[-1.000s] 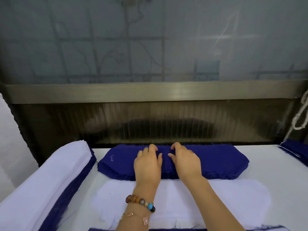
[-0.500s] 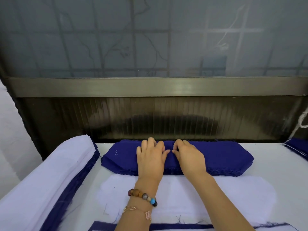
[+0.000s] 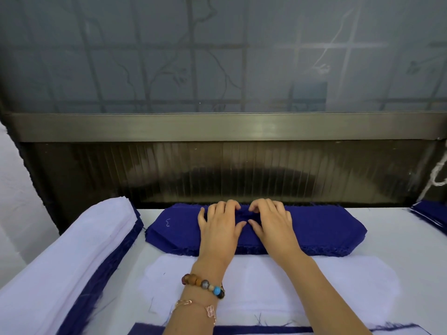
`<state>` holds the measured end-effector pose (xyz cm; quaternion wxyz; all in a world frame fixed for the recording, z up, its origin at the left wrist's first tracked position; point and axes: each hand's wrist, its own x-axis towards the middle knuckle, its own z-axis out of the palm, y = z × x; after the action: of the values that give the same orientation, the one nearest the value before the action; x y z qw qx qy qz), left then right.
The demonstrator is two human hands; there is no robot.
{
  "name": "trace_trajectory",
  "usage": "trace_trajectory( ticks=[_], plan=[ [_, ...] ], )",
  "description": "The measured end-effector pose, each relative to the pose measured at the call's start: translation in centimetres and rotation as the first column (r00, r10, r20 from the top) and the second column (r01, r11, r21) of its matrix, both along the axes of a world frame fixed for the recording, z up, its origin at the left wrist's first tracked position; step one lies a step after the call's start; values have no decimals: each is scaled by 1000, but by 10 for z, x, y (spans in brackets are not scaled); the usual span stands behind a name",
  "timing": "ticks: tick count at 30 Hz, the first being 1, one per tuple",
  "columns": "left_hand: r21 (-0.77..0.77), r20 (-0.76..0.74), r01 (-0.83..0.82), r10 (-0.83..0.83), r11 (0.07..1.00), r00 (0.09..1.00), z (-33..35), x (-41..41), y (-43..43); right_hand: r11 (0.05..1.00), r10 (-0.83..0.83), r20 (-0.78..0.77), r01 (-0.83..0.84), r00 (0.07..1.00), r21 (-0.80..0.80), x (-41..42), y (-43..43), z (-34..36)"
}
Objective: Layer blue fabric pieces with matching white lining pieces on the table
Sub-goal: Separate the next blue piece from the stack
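Observation:
A thick stack of dark blue fabric pieces (image 3: 321, 228) lies across the back of the white table. Both hands are on its middle. My left hand (image 3: 219, 228), with bead bracelets at the wrist, and my right hand (image 3: 273, 226) curl their fingers near the far edge. Together they pinch up a small pucker of the top blue piece between them. In front of the stack, a white lining piece (image 3: 338, 286) of the same long shape lies flat under my forearms.
At the left, a tall pile of white pieces over blue ones (image 3: 60, 262) runs along the table edge. A blue strip (image 3: 266, 330) shows at the near edge, more blue fabric (image 3: 433, 213) at the far right. A metal window sill (image 3: 217, 126) and dark panel stand close behind.
Both hands slid forward to the far edge of the blue stack. Their fingers curled and bunched the top piece between them.

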<state>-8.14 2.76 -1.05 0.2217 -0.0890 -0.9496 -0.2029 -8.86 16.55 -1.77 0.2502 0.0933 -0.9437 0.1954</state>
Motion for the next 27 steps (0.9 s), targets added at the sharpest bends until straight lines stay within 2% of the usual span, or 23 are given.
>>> trace_trajectory(
  ticks=[4,8,11,14,17,21,24,27],
  plan=[
    [-76,4,-20,21,997,1000,4,1,1,999,-24,3,24,1000,24,-1,1,-1],
    [-152,-74,-53,42,987,996,14,4,3,999,-33,-33,33,999,1,0,0,-1],
    [-140,-120,-89,72,986,990,19,5,1,996,-64,-58,61,996,-58,4,1,-2],
    [-101,-84,-129,120,987,989,20,5,-6,992,-83,-68,76,994,-96,7,1,0],
    [-80,-7,-212,212,974,977,22,4,-23,993,-115,17,116,993,-34,6,5,8],
    [-19,79,-344,344,939,936,27,1,-57,972,-236,150,230,960,55,5,31,23],
    [62,155,-432,419,900,895,28,0,-79,929,-366,224,368,903,34,8,63,30],
    [107,200,-485,459,868,866,25,1,-93,841,-520,292,542,803,8,11,94,32]
  ],
)
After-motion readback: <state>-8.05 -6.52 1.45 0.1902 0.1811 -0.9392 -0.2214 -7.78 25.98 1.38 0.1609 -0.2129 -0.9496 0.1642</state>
